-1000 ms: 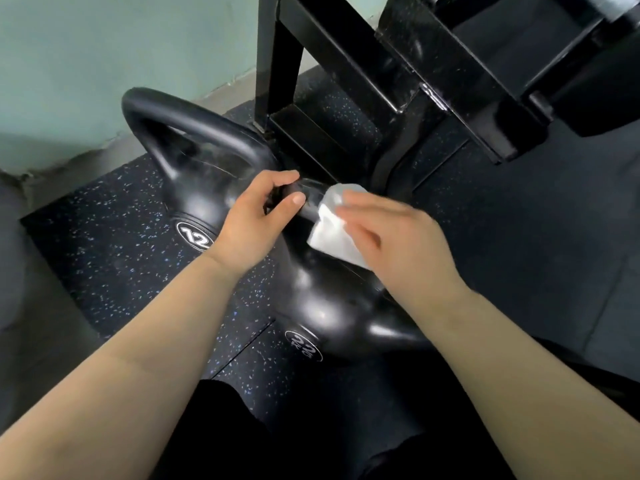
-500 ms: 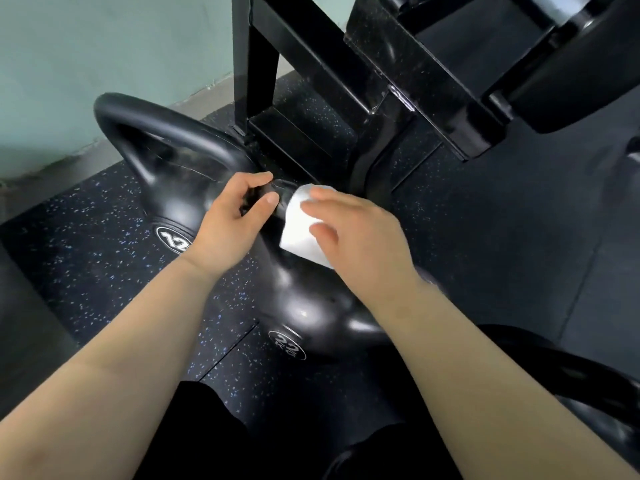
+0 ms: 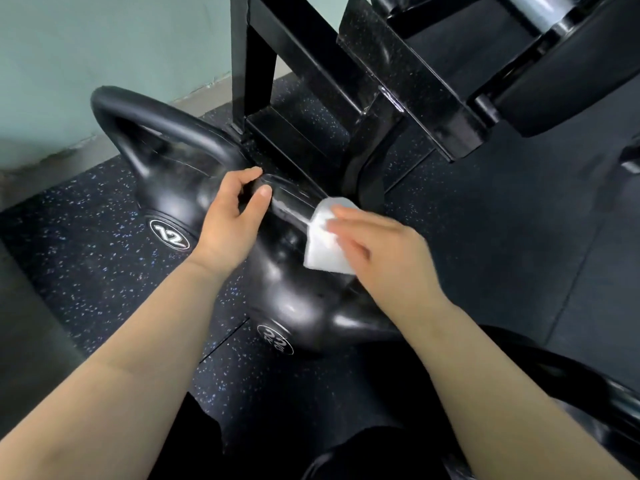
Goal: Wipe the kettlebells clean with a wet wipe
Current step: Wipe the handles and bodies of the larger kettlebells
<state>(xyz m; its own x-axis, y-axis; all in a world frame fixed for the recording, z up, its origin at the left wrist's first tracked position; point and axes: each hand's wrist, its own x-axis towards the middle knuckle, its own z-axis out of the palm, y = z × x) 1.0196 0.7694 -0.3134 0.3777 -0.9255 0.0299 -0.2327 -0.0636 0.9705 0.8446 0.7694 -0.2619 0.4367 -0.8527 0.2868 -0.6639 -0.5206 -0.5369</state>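
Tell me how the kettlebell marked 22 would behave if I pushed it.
Likely heavy and hard to shift: the kettlebell marked 22 looks solid and bulky. Its handle shines wet beside the wipe, so it is probably slippery to grip.

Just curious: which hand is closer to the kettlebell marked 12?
Left. The left hand grips a handle right beside the 12 kettlebell; the right hand, holding the wipe, is farther away.

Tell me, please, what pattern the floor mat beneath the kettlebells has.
The floor mat is black with small pale flecks; head view shows it.
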